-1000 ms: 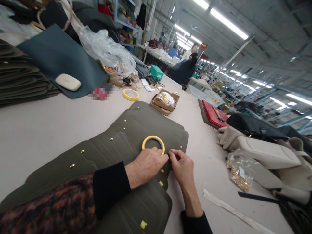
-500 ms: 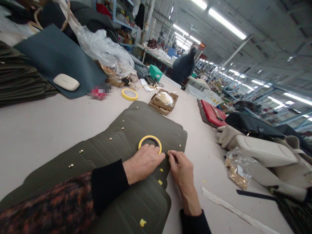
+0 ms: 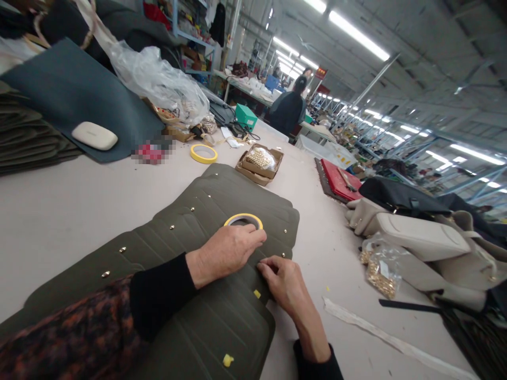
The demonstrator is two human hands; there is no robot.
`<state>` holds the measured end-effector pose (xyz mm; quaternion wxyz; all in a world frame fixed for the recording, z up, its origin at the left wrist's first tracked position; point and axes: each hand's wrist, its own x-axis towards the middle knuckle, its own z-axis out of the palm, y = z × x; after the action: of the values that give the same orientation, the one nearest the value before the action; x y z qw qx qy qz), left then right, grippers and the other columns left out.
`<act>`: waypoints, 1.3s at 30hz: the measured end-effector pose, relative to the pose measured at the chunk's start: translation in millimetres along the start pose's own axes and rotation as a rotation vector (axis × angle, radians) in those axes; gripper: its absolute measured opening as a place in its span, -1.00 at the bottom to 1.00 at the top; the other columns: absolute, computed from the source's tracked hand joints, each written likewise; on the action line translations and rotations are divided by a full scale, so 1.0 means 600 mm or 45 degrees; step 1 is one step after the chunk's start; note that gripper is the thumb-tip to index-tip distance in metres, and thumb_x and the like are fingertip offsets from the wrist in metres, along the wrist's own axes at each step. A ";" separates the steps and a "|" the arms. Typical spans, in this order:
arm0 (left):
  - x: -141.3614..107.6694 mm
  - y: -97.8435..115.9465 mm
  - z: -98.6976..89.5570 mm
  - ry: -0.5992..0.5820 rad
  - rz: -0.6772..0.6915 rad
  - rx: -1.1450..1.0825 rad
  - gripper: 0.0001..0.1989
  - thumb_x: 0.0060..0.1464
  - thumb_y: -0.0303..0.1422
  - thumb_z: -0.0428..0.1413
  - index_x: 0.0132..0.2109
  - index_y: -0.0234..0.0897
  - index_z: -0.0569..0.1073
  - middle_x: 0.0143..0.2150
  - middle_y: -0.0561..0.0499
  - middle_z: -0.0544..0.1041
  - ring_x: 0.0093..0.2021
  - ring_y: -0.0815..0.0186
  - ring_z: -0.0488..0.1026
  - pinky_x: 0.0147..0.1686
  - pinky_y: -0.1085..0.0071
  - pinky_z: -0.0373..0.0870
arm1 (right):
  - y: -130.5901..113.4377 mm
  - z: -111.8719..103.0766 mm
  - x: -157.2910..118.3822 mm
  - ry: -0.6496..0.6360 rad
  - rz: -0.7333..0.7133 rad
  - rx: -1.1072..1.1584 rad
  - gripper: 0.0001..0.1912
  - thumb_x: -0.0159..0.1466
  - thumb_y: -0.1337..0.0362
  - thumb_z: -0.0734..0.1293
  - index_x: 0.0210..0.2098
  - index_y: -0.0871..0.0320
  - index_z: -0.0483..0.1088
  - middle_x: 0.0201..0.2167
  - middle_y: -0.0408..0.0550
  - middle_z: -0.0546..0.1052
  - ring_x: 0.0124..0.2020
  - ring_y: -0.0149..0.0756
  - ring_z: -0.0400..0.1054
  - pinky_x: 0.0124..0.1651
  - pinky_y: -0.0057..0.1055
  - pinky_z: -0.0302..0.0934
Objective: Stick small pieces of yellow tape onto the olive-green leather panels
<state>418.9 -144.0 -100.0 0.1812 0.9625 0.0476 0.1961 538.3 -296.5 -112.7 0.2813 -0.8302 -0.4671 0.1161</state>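
My left hand is closed on the near edge of a roll of yellow tape, just above stacked dark olive quilted panels. My right hand has its thumb and forefinger pinched together at the panel surface; whatever is between them is hidden. Below those fingertips lies a small yellow tape scrap, and nearer to me is a crumpled yellow scrap. Gold studs dot the panels, including a gold stud right beside my right hand.
A second tape roll and a cardboard box of gold studs stand beyond the panels. Pale bags and a bag of gold hardware lie right. A white strip crosses the table. A person is farther off.
My right hand has moved left and nearer to me, uncovering a gold stud and covering where a yellow scrap lay. My left hand and the tape roll have shifted slightly away. The view has turned slightly.
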 end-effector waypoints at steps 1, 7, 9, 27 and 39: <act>0.000 -0.001 0.000 0.021 0.002 -0.049 -0.85 0.25 -0.45 -0.09 -0.19 -0.25 0.38 -0.33 0.05 0.41 -0.30 0.34 0.40 -0.29 0.45 0.32 | 0.005 -0.007 -0.002 0.014 0.018 0.071 -0.80 0.19 0.28 0.28 -0.44 0.09 0.55 -0.52 -0.13 0.59 -0.51 -0.32 0.44 -0.45 -0.45 0.23; -0.003 0.005 0.011 0.115 0.116 -0.195 -0.83 0.27 -0.41 -0.06 -0.09 -0.23 0.40 -0.24 0.04 0.50 -0.20 0.37 0.47 -0.15 0.48 0.38 | 0.040 -0.047 -0.009 0.262 0.215 0.464 -0.71 0.19 0.12 0.33 -0.30 0.23 0.53 -0.60 -0.12 0.50 -0.55 -0.33 0.38 -0.49 -0.44 0.28; -0.004 0.011 0.014 0.115 0.155 -0.205 -0.79 0.28 -0.40 -0.06 -0.01 -0.24 0.39 -0.18 0.01 0.53 -0.15 0.36 0.48 -0.10 0.47 0.39 | 0.033 -0.048 -0.015 0.274 0.120 0.482 -0.74 0.20 0.14 0.33 -0.27 0.21 0.52 -0.53 -0.10 0.53 -0.51 -0.33 0.40 -0.43 -0.43 0.31; -0.007 0.017 0.019 0.036 0.072 -0.107 -0.84 0.25 -0.41 -0.03 -0.02 -0.25 0.27 -0.18 0.00 0.53 -0.19 0.27 0.53 -0.25 0.42 0.43 | -0.003 -0.027 -0.026 0.533 -0.436 -0.013 -0.87 0.21 0.42 0.25 -0.35 0.15 0.43 -0.49 -0.15 0.50 -0.49 -0.42 0.38 -0.36 -0.47 0.28; -0.009 0.028 0.020 -0.016 0.113 -0.148 -0.74 0.25 -0.43 -0.02 0.06 -0.25 0.17 -0.17 0.02 0.52 -0.21 0.30 0.53 -0.31 0.45 0.38 | -0.010 -0.014 -0.023 0.426 -0.451 0.085 -0.86 0.25 0.41 0.23 -0.35 0.14 0.43 -0.45 -0.12 0.51 -0.43 -0.40 0.39 -0.30 -0.47 0.27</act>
<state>419.1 -164.3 -105.9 0.2282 0.9527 -0.0078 0.2005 530.3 -308.8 -102.9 0.3981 -0.7332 -0.5482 -0.0589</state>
